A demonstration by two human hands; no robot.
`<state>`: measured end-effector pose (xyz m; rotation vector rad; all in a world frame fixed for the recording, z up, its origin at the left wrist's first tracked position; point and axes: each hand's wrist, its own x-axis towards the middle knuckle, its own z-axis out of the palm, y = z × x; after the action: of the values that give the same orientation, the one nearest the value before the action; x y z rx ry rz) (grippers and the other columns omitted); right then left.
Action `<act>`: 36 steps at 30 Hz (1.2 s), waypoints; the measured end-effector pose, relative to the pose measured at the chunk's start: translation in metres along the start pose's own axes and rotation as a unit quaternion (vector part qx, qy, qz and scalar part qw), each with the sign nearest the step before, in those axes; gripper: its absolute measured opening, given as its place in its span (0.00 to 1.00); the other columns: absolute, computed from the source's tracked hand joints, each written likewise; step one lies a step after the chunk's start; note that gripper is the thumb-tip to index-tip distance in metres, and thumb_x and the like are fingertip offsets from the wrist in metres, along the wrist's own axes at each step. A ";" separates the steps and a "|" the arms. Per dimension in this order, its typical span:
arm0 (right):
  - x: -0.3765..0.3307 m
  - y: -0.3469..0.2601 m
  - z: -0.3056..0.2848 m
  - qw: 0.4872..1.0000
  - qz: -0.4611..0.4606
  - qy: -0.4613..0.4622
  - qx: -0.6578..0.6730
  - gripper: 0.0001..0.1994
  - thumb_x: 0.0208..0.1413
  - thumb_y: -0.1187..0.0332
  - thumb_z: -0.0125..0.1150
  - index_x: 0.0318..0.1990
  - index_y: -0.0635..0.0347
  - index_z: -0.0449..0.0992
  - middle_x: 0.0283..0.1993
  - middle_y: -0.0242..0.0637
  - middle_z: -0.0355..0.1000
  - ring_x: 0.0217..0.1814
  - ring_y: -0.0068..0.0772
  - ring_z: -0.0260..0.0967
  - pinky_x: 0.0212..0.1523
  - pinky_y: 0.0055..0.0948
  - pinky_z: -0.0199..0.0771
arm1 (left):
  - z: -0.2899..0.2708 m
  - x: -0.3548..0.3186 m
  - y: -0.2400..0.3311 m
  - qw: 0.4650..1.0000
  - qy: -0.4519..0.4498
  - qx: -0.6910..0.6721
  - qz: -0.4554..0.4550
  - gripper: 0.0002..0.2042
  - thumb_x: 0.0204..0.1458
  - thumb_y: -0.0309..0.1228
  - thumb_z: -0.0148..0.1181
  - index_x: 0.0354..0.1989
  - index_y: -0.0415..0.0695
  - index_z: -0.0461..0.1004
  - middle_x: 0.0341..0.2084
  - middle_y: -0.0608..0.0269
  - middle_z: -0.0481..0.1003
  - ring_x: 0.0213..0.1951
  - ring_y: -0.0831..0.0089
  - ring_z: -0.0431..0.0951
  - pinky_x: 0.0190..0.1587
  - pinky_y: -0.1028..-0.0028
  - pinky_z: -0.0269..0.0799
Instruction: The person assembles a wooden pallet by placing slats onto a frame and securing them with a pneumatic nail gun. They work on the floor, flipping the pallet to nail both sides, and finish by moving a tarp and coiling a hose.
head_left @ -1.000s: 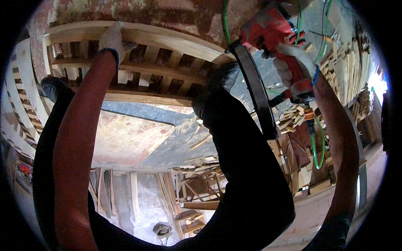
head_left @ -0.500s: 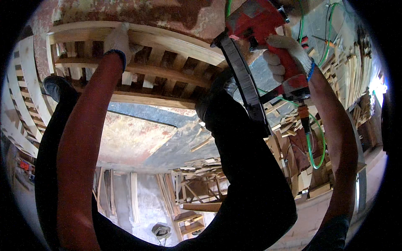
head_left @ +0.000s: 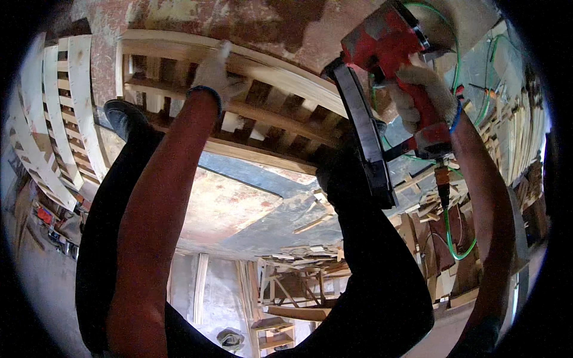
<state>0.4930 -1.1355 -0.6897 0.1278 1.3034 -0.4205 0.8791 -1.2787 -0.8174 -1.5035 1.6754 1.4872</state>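
Rusty red is showing all over the scuffed surface (head_left: 197,15); lying against it, crosswise ahead of the person's legs (head_left: 382,268), is the slatted wooden frame (head_left: 280,122); pale slatted panels (head_left: 79,77) are sitting off to the left, beside the frame; a red nail gun (head_left: 388,39) is hanging by the frame's right end, though I can't tell if it's touching the wood; a green hose (head_left: 449,238) is looping down below it; the right hand (head_left: 434,89), gloved, is closing its fingers firmly around the nail gun's handle; the left hand (head_left: 212,71), also gloved, is resting over the frame's far rail, fingers partly spreading, can't tell if they're actually gripping; 2 blue cuffs (head_left: 206,91) are circling the wrists.
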 end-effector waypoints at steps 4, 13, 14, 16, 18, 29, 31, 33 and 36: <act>0.019 -0.013 0.023 0.997 0.028 -0.062 0.034 0.21 0.60 0.46 0.60 0.35 0.58 0.74 0.16 0.27 0.65 0.12 0.24 0.63 0.12 0.27 0.64 | -0.057 0.001 -0.015 0.948 0.105 0.299 0.021 0.44 0.51 0.34 0.72 0.73 0.43 0.51 0.65 0.44 0.63 0.63 0.54 0.68 0.64 0.59 0.73; 0.050 -0.040 0.063 0.992 0.091 -0.066 0.050 0.22 0.64 0.49 0.56 0.48 0.61 0.71 0.19 0.26 0.65 0.13 0.23 0.63 0.12 0.27 0.65 | -0.089 0.026 -0.015 0.893 0.081 0.443 0.008 0.44 0.43 0.43 0.78 0.69 0.44 0.61 0.60 0.52 0.71 0.59 0.56 0.73 0.61 0.60 0.74; 0.052 -0.041 0.063 0.991 0.101 -0.072 0.047 0.21 0.64 0.49 0.56 0.48 0.60 0.71 0.19 0.26 0.65 0.13 0.23 0.62 0.12 0.27 0.66 | -0.088 0.027 -0.018 0.886 0.092 0.455 0.022 0.44 0.43 0.45 0.78 0.68 0.45 0.61 0.59 0.53 0.72 0.59 0.57 0.74 0.60 0.60 0.75; 0.050 -0.041 0.071 0.993 0.068 -0.066 0.073 0.21 0.64 0.49 0.56 0.49 0.59 0.70 0.19 0.26 0.65 0.12 0.22 0.62 0.11 0.27 0.65 | -0.087 0.036 -0.034 0.892 0.095 0.441 0.027 0.46 0.41 0.48 0.78 0.67 0.43 0.61 0.59 0.52 0.71 0.59 0.56 0.73 0.61 0.61 0.73; 0.050 -0.042 0.074 0.992 0.059 -0.069 0.091 0.21 0.64 0.49 0.56 0.51 0.59 0.70 0.18 0.26 0.65 0.12 0.22 0.62 0.11 0.26 0.64 | -0.089 0.048 -0.046 0.918 0.077 0.390 0.011 0.50 0.37 0.52 0.78 0.67 0.41 0.60 0.61 0.48 0.69 0.62 0.53 0.70 0.65 0.61 0.69; 0.057 -0.055 0.091 0.994 0.056 -0.041 0.079 0.25 0.63 0.50 0.57 0.56 0.62 0.69 0.19 0.25 0.65 0.12 0.19 0.61 0.12 0.24 0.64 | -0.090 0.038 -0.018 0.892 0.044 0.446 -0.066 0.47 0.39 0.53 0.77 0.64 0.41 0.63 0.57 0.49 0.72 0.60 0.53 0.71 0.62 0.60 0.71; 0.064 -0.056 0.088 0.992 0.056 -0.078 0.085 0.26 0.63 0.50 0.57 0.57 0.62 0.68 0.19 0.24 0.65 0.13 0.20 0.62 0.13 0.24 0.66 | -0.087 0.040 -0.016 0.893 0.044 0.445 -0.053 0.44 0.40 0.51 0.77 0.63 0.40 0.64 0.55 0.50 0.73 0.59 0.54 0.72 0.60 0.60 0.72; 0.072 -0.062 0.090 0.986 0.057 -0.131 0.088 0.27 0.63 0.50 0.57 0.59 0.63 0.67 0.20 0.24 0.65 0.14 0.20 0.63 0.14 0.24 0.68 | -0.084 0.040 -0.019 0.883 0.068 0.464 -0.005 0.42 0.41 0.49 0.77 0.62 0.41 0.65 0.53 0.51 0.74 0.57 0.55 0.73 0.58 0.60 0.74; 0.080 -0.076 0.109 0.976 0.056 -0.191 0.088 0.29 0.64 0.49 0.56 0.61 0.65 0.66 0.20 0.24 0.65 0.15 0.20 0.64 0.14 0.25 0.69 | -0.077 0.050 -0.051 0.892 0.141 0.430 0.018 0.40 0.42 0.55 0.75 0.63 0.52 0.67 0.50 0.58 0.79 0.47 0.61 0.82 0.45 0.60 0.83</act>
<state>0.5798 -1.2590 -0.7259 0.2554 0.8748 -0.4404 0.9334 -1.3601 -0.8559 -1.1870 2.1199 0.3830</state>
